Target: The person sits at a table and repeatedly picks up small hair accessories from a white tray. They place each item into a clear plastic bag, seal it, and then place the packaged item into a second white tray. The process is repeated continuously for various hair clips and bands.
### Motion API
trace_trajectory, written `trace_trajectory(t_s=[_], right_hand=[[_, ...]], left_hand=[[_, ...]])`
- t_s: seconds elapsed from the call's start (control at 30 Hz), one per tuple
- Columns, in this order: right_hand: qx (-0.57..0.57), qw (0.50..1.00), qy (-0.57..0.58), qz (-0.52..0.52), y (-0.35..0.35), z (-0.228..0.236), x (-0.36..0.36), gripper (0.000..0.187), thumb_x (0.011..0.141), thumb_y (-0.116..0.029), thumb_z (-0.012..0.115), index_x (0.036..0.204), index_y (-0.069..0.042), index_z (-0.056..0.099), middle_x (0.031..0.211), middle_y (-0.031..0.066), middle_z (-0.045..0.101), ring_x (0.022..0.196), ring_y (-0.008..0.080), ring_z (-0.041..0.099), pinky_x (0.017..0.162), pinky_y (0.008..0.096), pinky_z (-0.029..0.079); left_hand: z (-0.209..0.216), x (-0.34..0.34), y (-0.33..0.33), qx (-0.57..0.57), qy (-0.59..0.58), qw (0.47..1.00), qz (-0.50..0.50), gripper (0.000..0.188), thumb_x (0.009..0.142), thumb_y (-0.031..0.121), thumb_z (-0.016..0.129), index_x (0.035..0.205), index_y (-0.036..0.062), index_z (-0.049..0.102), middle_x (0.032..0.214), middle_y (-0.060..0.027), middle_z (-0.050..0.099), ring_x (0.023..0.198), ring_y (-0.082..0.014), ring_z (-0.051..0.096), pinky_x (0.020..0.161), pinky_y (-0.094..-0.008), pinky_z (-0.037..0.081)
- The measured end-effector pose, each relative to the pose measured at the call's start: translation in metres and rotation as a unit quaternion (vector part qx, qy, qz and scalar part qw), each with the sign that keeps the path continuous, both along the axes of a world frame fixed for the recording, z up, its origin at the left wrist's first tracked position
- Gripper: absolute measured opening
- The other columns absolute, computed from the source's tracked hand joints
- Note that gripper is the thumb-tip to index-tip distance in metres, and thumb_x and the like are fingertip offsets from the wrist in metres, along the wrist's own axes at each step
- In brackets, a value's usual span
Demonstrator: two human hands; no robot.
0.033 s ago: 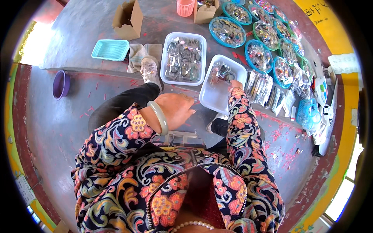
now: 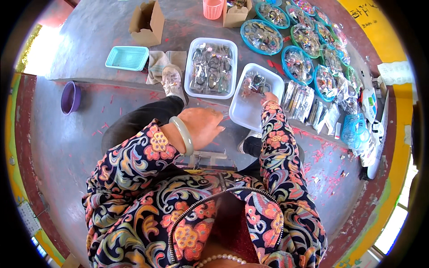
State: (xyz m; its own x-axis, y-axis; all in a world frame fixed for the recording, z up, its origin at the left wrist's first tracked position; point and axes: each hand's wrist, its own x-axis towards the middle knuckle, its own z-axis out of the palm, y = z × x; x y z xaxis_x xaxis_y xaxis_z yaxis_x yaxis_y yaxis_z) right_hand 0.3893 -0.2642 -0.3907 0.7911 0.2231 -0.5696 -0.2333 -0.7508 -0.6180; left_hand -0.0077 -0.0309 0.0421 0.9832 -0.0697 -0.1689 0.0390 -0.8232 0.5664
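Few clear pkts at far end of white tray, my R hand in there too.
R grip's by the tray's right wall, can't tell if it's clamped on a pkt; L hand curled nearby, can't tell if anything's in that grip. Progress, approx.: only a few pkts in this tray vs. the left-side tray, full of bagged dark pcs. More bagged stuff in round baskets, far right.
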Motion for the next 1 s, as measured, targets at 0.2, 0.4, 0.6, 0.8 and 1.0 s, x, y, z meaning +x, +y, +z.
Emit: trace_trajectory(t_s=[0.2,0.4,0.6,0.8,1.0], right_hand=[[0.246,0.865,0.273,-0.342,0.094,0.052,-0.065,0.020,0.080,-0.021,0.055,0.091,-0.005,0.048,0.072,0.0080,0.052,0.064,0.0219,0.053,0.051,0.0369,0.044],[0.213,0.920,0.115,-0.307,0.075,0.094,-0.068,0.014,0.078,-0.021,0.057,0.076,-0.008,0.055,0.066,0.0086,0.057,0.057,0.0219,0.055,0.049,0.0343,0.043],[-0.208,0.874,-0.406,0.167,0.071,0.137,-0.064,0.025,0.073,-0.023,0.049,0.072,-0.002,0.063,0.076,0.0171,0.062,0.072,0.0319,0.060,0.066,0.0401,0.048],[0.019,0.971,-0.223,0.086,0.081,0.259,-0.086,0.021,0.077,-0.019,0.050,0.073,-0.002,0.061,0.075,0.0122,0.062,0.067,0.0242,0.061,0.059,0.0337,0.047],[0.446,0.857,0.256,-0.018,0.102,0.361,-0.190,0.013,0.080,-0.013,0.059,0.087,-0.002,0.058,0.071,0.0048,0.060,0.064,0.0131,0.058,0.057,0.0234,0.045]], left_hand=[[-0.004,-0.006,0.004,0.028,0.026,0.999,0.037,0.024,0.082,0.025,0.051,0.091,0.0019,0.052,0.078,-0.0165,0.056,0.073,-0.0336,0.056,0.064,-0.0411,0.046],[-0.007,-0.002,0.003,0.030,0.021,0.999,0.014,0.026,0.083,0.026,0.050,0.091,0.0014,0.052,0.079,-0.0162,0.056,0.073,-0.0333,0.056,0.063,-0.0413,0.046],[-0.001,-0.002,0.005,0.039,0.036,0.998,0.023,0.027,0.083,0.027,0.050,0.093,0.0015,0.053,0.080,-0.0172,0.058,0.076,-0.0340,0.057,0.065,-0.0415,0.046],[-0.013,-0.002,0.008,0.055,0.002,0.998,0.044,0.027,0.082,0.026,0.051,0.089,0.0010,0.055,0.078,-0.0168,0.060,0.073,-0.0348,0.058,0.064,-0.0416,0.046],[-0.028,0.008,0.023,-0.187,-0.037,0.956,0.221,0.033,0.080,0.026,0.059,0.097,-0.0023,0.054,0.085,-0.0148,0.061,0.064,-0.0221,0.059,0.059,-0.0320,0.047]])
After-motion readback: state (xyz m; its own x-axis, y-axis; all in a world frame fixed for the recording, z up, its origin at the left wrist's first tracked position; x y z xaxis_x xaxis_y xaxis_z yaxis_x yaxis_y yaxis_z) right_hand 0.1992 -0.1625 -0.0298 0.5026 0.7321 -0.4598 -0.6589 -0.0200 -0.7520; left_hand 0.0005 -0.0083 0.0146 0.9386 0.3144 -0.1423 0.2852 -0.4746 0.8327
